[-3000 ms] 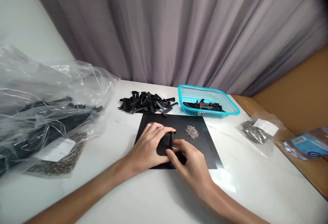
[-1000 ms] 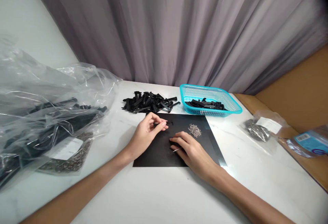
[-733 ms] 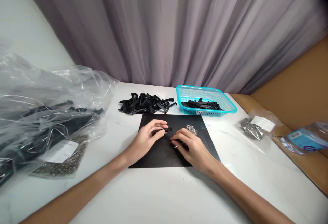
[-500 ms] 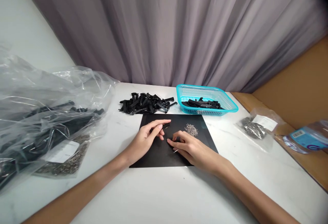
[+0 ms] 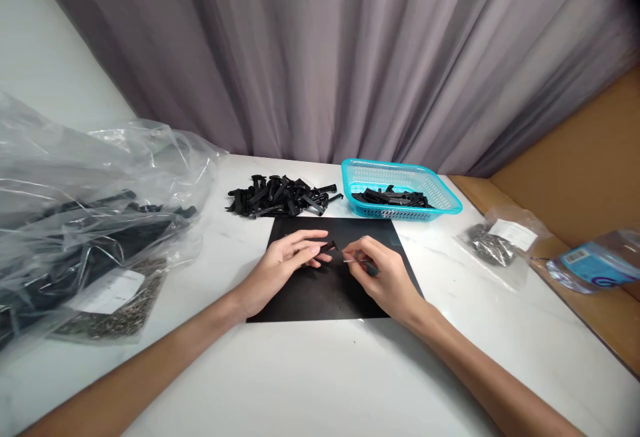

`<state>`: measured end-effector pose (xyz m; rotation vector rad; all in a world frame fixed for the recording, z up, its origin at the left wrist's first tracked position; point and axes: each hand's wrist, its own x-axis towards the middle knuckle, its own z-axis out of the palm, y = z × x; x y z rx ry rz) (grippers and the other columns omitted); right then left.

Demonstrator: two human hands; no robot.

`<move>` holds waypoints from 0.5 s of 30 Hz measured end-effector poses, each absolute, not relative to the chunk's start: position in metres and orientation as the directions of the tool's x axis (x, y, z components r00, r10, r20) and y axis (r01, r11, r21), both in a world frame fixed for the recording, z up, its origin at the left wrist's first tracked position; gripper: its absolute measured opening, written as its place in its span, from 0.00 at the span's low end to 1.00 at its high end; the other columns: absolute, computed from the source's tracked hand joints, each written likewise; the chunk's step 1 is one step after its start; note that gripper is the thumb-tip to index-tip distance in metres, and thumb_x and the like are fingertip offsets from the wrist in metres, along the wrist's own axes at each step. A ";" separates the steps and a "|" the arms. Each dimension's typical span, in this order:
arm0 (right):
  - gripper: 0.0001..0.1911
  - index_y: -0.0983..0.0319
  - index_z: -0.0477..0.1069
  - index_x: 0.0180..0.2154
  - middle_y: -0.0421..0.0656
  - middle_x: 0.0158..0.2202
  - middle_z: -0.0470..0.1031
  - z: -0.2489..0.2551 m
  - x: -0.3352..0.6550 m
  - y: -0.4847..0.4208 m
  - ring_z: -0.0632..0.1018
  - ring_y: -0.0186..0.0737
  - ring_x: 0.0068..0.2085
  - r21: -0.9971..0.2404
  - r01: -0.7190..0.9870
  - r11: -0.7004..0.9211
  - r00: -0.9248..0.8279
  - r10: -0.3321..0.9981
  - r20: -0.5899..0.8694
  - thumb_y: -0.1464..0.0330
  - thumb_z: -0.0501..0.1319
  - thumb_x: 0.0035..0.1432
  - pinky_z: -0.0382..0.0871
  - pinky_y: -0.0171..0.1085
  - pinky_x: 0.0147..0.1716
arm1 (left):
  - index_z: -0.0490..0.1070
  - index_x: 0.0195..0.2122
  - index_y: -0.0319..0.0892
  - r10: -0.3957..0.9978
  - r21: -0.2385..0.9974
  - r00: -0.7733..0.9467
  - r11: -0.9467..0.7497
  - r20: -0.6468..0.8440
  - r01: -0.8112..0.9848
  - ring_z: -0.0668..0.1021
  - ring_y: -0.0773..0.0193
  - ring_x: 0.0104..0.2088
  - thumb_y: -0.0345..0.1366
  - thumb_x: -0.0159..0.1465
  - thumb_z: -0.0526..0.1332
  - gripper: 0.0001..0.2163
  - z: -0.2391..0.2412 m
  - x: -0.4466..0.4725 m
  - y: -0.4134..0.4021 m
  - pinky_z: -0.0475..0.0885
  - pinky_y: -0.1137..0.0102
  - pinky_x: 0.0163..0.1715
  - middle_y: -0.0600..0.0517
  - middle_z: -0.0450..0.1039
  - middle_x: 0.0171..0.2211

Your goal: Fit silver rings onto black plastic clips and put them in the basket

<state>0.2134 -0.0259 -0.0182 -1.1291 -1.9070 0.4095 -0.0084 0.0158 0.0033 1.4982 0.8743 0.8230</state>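
Observation:
My left hand (image 5: 287, 260) pinches a small black plastic clip (image 5: 327, 246) just above a black mat (image 5: 320, 290) on the white table. Its end points right, toward my right hand. My right hand (image 5: 383, 274) pinches a thin metal pin (image 5: 356, 261), whose tip points at the end of the clip. A little gap separates pin and clip. The heap of small metal parts on the mat is hidden behind my right hand.
A pile of black clips (image 5: 280, 196) lies behind the mat. A turquoise basket (image 5: 400, 180) with more clips stands at the back right. Large clear bags (image 5: 85, 210) with parts fill the left. A small bag of metal parts (image 5: 493, 244) lies right, beside a cardboard box (image 5: 580, 177).
My left hand picked a clip off the mat and turned it toward my right hand. My right hand lifted from the mat and brought a pin to the clip's end.

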 end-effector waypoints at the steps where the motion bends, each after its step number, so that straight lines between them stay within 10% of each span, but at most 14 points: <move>1: 0.07 0.59 0.71 0.38 0.42 0.36 0.74 -0.016 0.213 -0.026 0.74 0.37 0.33 -0.659 0.528 0.536 -0.215 0.835 0.507 0.75 0.57 0.66 0.68 0.35 0.33 | 0.74 0.58 0.44 0.866 0.997 0.500 -0.048 0.015 0.054 0.82 0.55 0.48 0.43 0.69 0.63 0.18 0.003 -0.008 0.015 0.76 0.62 0.50 0.44 0.81 0.49; 15: 0.07 0.59 0.76 0.38 0.42 0.38 0.77 -0.007 0.210 -0.031 0.76 0.38 0.36 -0.768 0.431 0.473 -0.184 0.880 0.438 0.67 0.60 0.70 0.69 0.37 0.36 | 0.62 0.68 0.54 0.760 0.974 0.650 -0.150 0.006 0.167 0.80 0.63 0.36 0.44 0.73 0.57 0.23 -0.002 -0.011 0.014 0.75 0.76 0.24 0.49 0.76 0.42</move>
